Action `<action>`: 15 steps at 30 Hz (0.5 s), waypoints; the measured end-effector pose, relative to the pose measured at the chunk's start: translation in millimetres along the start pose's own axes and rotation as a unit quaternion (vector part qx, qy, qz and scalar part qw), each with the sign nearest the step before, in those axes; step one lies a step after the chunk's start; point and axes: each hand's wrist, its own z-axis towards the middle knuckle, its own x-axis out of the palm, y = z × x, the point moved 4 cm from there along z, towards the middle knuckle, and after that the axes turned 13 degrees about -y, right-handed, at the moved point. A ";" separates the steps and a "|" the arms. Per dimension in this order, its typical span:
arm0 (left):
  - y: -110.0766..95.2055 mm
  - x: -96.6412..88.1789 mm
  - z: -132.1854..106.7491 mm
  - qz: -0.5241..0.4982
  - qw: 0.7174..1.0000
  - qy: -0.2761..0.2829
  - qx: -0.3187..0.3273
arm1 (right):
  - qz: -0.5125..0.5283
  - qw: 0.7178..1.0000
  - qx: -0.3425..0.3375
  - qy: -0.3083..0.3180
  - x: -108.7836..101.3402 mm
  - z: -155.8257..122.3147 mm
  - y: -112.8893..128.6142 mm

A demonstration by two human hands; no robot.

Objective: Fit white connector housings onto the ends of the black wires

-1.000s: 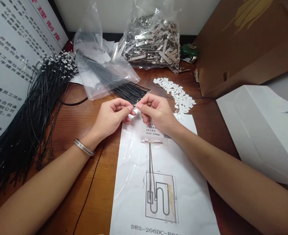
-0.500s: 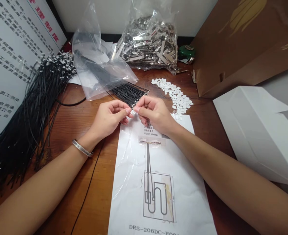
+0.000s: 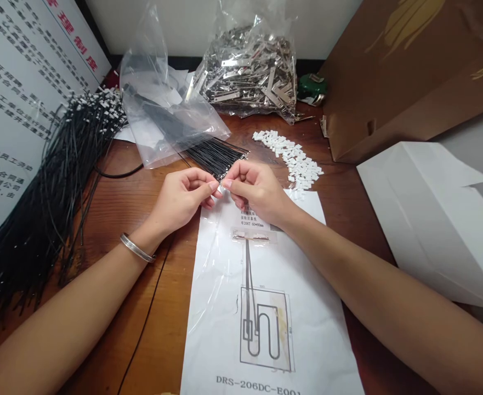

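Observation:
My left hand point(image 3: 183, 195) and my right hand point(image 3: 255, 186) meet fingertip to fingertip above the top of a drawing sheet point(image 3: 266, 307). Both are closed in a pinch on a small white piece point(image 3: 220, 188) held between them. A thin black wire point(image 3: 154, 307) runs from under my left hand down toward the table's near edge. Just behind the hands lies a bundle of black wires point(image 3: 216, 153) that sticks out of a clear plastic bag point(image 3: 163, 115). A heap of small white connectors point(image 3: 294, 156) lies to the right of my right hand.
A large pile of black wires with white ends point(image 3: 47, 192) fills the left side. A bag of metal strips point(image 3: 249, 71) stands at the back. A brown paper bag point(image 3: 405, 71) and a white box point(image 3: 434, 214) are on the right. A printed board point(image 3: 15, 93) leans at left.
Both hands have stayed pinched together and shifted slightly left and up in the view. The fingertips have closed up a little around the small piece.

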 end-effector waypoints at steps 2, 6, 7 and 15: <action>0.9 -0.5 0.1 0.006 1.000 -0.001 -0.001 | -0.001 1.000 -0.001 0.001 0.5 -0.5 0.4; 1.8 -0.4 0.3 0.008 1.000 0.000 -0.003 | -0.006 1.000 -0.001 0.001 0.8 -0.5 0.0; 1.6 -0.2 0.4 0.007 1.000 -0.001 -0.005 | -0.005 1.000 -0.001 0.002 0.7 -0.2 -0.4; 0.0 1.1 0.8 0.015 1.000 -0.011 -0.006 | -0.010 1.000 0.001 -0.012 1.5 0.0 -1.8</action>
